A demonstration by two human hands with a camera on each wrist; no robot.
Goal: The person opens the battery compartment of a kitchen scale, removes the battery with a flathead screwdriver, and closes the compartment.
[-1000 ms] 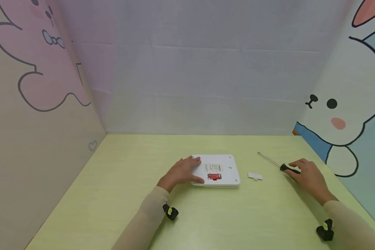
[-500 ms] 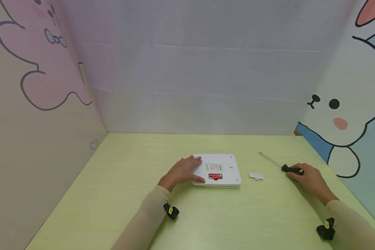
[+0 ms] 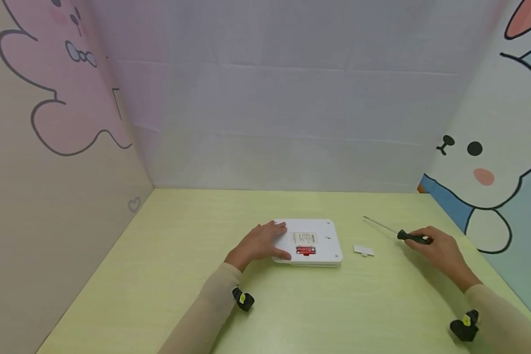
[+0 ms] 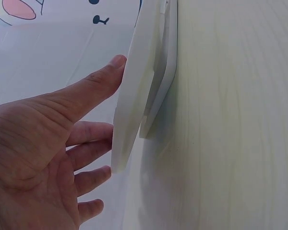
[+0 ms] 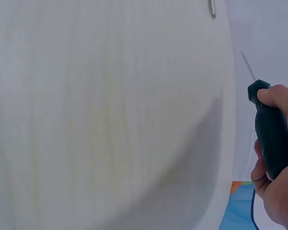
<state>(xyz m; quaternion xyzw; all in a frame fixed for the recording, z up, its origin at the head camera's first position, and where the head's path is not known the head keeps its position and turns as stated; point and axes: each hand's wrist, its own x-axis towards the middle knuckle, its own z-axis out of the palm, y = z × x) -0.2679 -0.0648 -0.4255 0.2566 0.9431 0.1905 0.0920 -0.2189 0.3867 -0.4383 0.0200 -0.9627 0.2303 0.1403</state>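
Note:
A flat white device (image 3: 325, 248), looking like a digital scale, lies upside down with its label showing. Red batteries (image 3: 306, 250) sit in its open compartment. My left hand (image 3: 259, 244) rests on the device's left end, the thumb near its front corner; in the left wrist view the fingers (image 4: 90, 152) are fairly straight against it. My right hand (image 3: 440, 250) holds a screwdriver (image 3: 404, 235) by its dark green handle, the shaft pointing to the back left. In the right wrist view the thumb presses near the handle's collar. A small white battery cover (image 3: 363, 250) lies between device and screwdriver.
The pale yellow table (image 3: 194, 275) meets a whitish back wall (image 3: 283, 147). Side walls with a pink cartoon figure (image 3: 71, 113) at left and a cartoon rabbit (image 3: 482, 147) at right border the table.
My right hand has taken a firmer hold on the screwdriver handle, and the tip has shifted slightly left. The left hand and the device have stayed together in place.

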